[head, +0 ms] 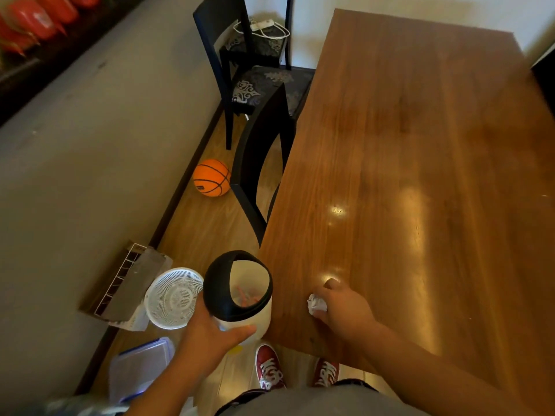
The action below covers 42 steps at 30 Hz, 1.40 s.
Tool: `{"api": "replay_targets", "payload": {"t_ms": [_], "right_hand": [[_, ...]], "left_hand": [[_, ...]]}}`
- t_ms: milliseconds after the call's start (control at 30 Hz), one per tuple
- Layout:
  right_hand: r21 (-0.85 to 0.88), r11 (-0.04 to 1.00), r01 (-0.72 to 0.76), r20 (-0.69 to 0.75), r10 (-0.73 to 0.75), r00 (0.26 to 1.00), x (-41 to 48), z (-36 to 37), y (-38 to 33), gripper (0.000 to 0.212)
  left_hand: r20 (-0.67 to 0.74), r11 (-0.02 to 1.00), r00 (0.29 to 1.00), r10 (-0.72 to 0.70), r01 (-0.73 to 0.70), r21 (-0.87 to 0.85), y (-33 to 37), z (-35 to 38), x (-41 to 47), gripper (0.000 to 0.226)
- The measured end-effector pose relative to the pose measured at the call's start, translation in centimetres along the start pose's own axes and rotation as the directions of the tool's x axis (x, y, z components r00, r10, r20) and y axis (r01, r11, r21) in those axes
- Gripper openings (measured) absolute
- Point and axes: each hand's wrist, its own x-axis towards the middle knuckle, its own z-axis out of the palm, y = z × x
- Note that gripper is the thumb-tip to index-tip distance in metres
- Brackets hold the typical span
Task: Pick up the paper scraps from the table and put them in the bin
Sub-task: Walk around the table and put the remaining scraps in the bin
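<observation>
My left hand grips a small white bin with a black swing-top rim, held just off the table's near left corner. Inside the bin I see some reddish scraps. My right hand rests on the wooden table near that corner, fingers curled around a crumpled white paper scrap that sticks out on the side toward the bin. The scrap is a short gap to the right of the bin's opening.
A black chair is tucked at the table's left edge, another black chair behind it. On the floor lie an orange basketball, a white mesh basket, a clear plastic box and a wire rack. My red shoes stand below.
</observation>
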Motion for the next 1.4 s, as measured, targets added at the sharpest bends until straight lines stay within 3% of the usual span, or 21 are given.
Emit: {"api": "replay_targets", "payload": {"t_ms": [133, 233, 333, 400, 500, 600, 767, 833, 867, 900, 967, 1000, 1033, 1100, 1200, 1400], "right_hand": [[0.064, 0.998, -0.017, 0.016, 0.016, 1.0, -0.4, 0.4, 0.4, 0.033], [0.244, 0.966, -0.084, 0.024, 0.081, 0.996, -0.9, 0.2, 1.2, 0.023], [0.407, 0.905, -0.124, -0.013, 0.142, 0.99, -2.2, -0.1, 2.9, 0.027], [0.519, 0.841, -0.151, -0.034, 0.197, 0.98, -3.3, -0.9, 4.4, 0.035], [0.723, 0.68, -0.12, -0.15, 0.325, 0.934, -5.1, -4.8, 6.2, 0.028], [0.783, 0.619, 0.062, -0.411, 0.44, 0.799, -7.6, -11.5, 7.1, 0.032], [0.605, 0.686, 0.403, -0.795, 0.494, 0.352, -13.2, -21.2, 4.9, 0.032], [0.522, 0.733, 0.436, -0.853, 0.446, 0.272, -13.4, -21.2, 3.0, 0.035], [0.489, 0.764, 0.421, -0.87, 0.396, 0.293, -13.1, -20.4, 2.0, 0.036], [0.475, 0.795, 0.377, -0.861, 0.331, 0.387, -12.5, -18.9, 1.3, 0.036], [0.365, 0.918, 0.156, -0.681, 0.149, 0.717, -11.3, -15.4, -0.1, 0.048], [0.225, 0.971, 0.076, -0.546, 0.061, 0.835, -11.1, -13.6, -0.2, 0.056], [0.123, 0.99, 0.069, -0.467, -0.004, 0.884, -11.2, -12.2, 0.0, 0.059], [0.175, 0.982, 0.075, -0.446, 0.011, 0.895, -12.2, -10.8, 1.4, 0.052], [0.266, 0.963, -0.046, -0.423, 0.16, 0.892, -14.2, -9.4, 4.7, 0.043], [0.302, 0.907, -0.295, -0.142, 0.348, 0.926, -16.6, -5.8, 13.9, 0.039]], "left_hand": [[0.041, 1.0, 0.999, 0.014, -0.014, 0.016, 0.3, 0.9, 0.3, 0.097], [0.07, 0.999, 0.997, 0.014, -0.017, 0.035, 0.3, 1.7, 0.6, 0.096], [0.091, 0.999, 0.996, 0.006, -0.01, 0.044, 0.5, 2.6, 0.7, 0.096], [0.105, 0.999, 0.994, 0.005, -0.01, 0.051, 0.9, 3.3, 0.8, 0.095], [0.137, 0.999, 0.99, 0.024, -0.028, 0.031, 1.6, 4.3, 1.1, 0.095], [0.196, 0.998, 0.979, 0.062, -0.067, 0.021, 2.8, 5.0, 1.3, 0.103], [0.291, 0.995, 0.952, 0.096, -0.093, -0.025, 4.9, 7.0, 2.0, 0.098], [0.323, 0.993, 0.938, 0.122, -0.114, -0.043, 5.3, 8.3, 2.4, 0.1], [0.339, 0.991, 0.932, 0.131, -0.12, -0.054, 5.5, 8.9, 2.5, 0.102], [0.359, 0.991, 0.924, 0.134, -0.119, -0.064, 5.8, 9.6, 2.6, 0.105], [0.406, 0.989, 0.902, 0.144, -0.123, -0.079, 6.7, 10.6, 2.6, 0.112], [0.429, 0.988, 0.89, 0.151, -0.13, -0.078, 7.2, 11.1, 2.6, 0.116], [0.449, 0.987, 0.879, 0.16, -0.143, -0.073, 7.5, 11.5, 2.6, 0.117], [0.473, 0.985, 0.864, 0.171, -0.156, -0.071, 7.9, 12.1, 2.6, 0.114], [0.484, 0.987, 0.86, 0.161, -0.138, -0.083, 7.7, 13.2, 2.8, 0.108], [0.462, 0.991, 0.878, 0.128, -0.101, -0.082, 8.4, 17.5, 2.3, 0.101]]}}
